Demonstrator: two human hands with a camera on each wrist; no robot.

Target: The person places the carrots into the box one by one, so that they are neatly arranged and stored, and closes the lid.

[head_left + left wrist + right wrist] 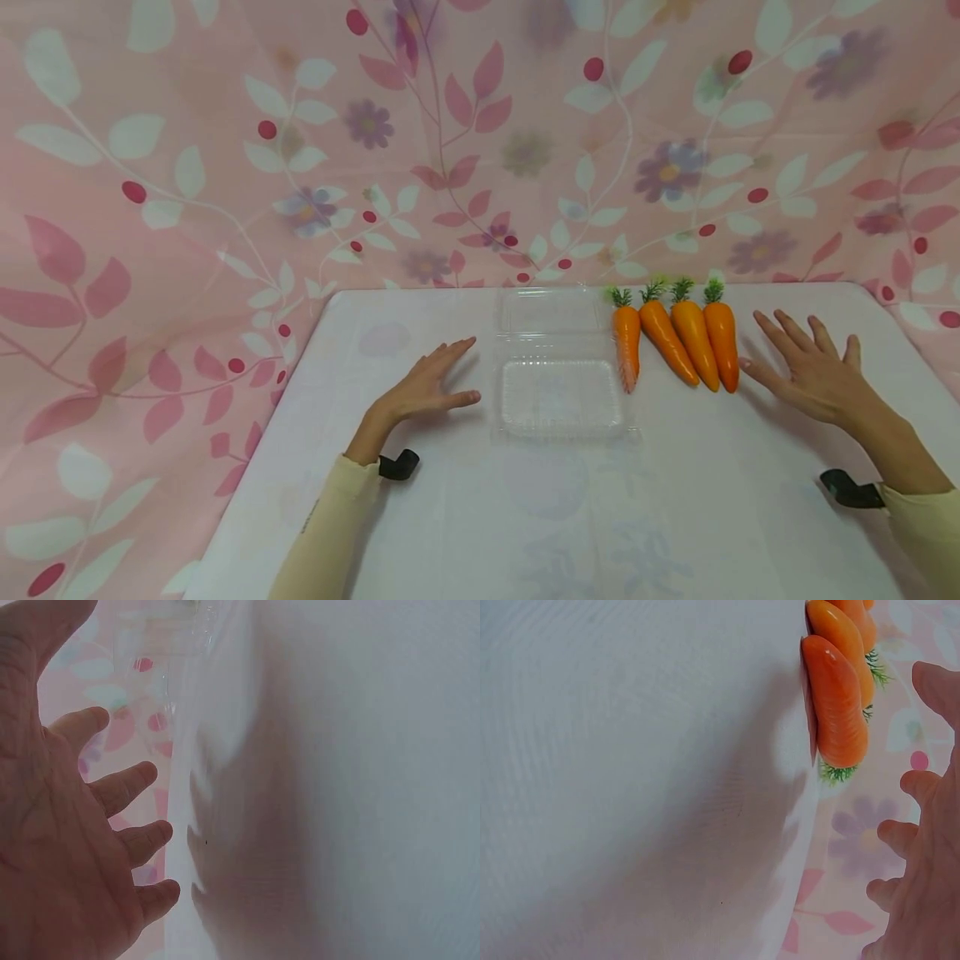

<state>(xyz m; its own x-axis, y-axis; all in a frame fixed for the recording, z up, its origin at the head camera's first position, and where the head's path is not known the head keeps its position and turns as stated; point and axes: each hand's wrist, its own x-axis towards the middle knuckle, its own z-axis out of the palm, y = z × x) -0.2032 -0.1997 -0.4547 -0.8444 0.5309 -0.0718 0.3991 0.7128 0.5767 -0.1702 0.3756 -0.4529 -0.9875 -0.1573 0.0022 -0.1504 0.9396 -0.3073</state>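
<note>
Four glossy, tapering orange carrots with feathery green tops lie side by side, immediately right of the open, clear plastic box. From here I record the right hand farther right of the box, just beyond the carrots; the left hand near its left side. Both are released, fingers extended.

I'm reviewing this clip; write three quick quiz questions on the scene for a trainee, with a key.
1. How many carrots lie on the table?

2. True or false: the left hand and the right hand both hold nothing.

3. In the head view, where does most of the open clear container lie?
A) right of the carrots
B) left of the carrots
C) under the right hand

Key: 1. Four. 2. True. 3. B.
</note>
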